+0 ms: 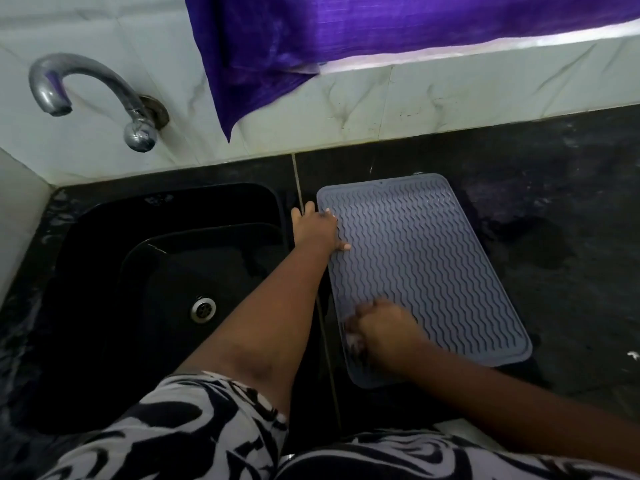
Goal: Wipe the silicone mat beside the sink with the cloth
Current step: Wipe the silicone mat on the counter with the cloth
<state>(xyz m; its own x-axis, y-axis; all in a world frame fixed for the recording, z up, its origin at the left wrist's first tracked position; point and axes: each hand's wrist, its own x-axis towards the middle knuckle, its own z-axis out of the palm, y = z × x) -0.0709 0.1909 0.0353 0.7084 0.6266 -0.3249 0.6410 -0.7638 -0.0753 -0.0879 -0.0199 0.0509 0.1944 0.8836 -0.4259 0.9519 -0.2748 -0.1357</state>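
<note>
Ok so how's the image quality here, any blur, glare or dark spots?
Head view: the right hand is motion-blurred, so the cloth under it barely shows; the left hand on the mat is sharper. The sink is very dark; the window strip is overexposed; wide-angle bending curves the edges.

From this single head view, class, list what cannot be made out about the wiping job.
1. The cloth: mostly hidden under the right hand, which is motion-blurred; its colour and size are unclear.
2. The silicone mat: its near left corner is covered by the right forearm.
3. The left hand: whether it presses the mat edge or merely rests there.
4. Whether the mat is wet or dirty: too dim.
</note>
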